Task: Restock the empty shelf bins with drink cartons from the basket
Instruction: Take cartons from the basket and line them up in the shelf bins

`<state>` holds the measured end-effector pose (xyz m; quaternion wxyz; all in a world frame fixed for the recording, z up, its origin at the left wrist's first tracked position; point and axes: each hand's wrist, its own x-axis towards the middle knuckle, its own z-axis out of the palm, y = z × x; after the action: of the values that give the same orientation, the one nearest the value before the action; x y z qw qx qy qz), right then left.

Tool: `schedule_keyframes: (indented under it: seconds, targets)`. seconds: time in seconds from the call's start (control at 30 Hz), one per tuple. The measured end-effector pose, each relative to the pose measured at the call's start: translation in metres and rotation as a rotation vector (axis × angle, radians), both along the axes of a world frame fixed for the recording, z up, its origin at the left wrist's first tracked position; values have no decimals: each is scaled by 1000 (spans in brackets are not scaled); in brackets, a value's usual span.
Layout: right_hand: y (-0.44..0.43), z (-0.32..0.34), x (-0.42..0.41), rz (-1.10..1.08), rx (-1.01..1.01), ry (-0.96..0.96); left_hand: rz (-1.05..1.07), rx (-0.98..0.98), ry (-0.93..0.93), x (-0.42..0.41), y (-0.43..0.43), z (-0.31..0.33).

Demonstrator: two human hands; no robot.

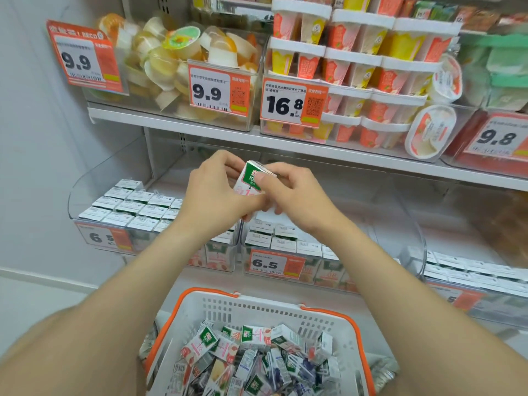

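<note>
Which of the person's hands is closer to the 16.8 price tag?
Right. The right hand is straight below the 16.8 price tag; the left hand is below it and off to the left. Both pinch one drink carton.

Retail shop aisle. White metal shelving (171, 121) carries clear plastic bins (94, 181), each fronted by an orange-and-white price tag with a barcode: a 9.9 label (210, 91), a 16.8 label (291, 102) with a QR code, and a 6.5 label (274, 263). The upper shelf holds loose jelly cups (183, 41) and stacked dessert cups (354, 70) in many identical packs. The lower bins hold neat rows of small drink cartons (134, 204). In front is a white plastic shopping basket (257, 307) with orange handles, heaped with more such cartons.
</note>
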<state>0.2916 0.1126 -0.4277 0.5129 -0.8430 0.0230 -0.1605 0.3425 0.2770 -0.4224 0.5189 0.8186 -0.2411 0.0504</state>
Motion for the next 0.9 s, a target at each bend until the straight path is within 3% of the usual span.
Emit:
schedule_keyframes:
  seconds: [0.1,0.17,0.3,0.4,0.53,0.77,0.9]
  targets:
    - [5,-3,-11,-40,-65,0,-131,-25,-48,-4,5,4]
    - [10,-5,-16,-121,-55,-35,-241,80,-38,5,17,5]
    - [28,-5,-31,-227,-150,-136,-167,455,-35,41,58,-1]
    - [52,-2,-32,-117,-213,-192,9,807,-34,68,92,-15]
    - [91,-5,-1,-13,-337,-218,10,1182,100,84,124,-38]
    - [136,-26,108,-75,-522,-144,-71,1159,203,109,167,-55]
    - [149,-32,163,-157,-600,7,-89,1085,150,116,171,-64]
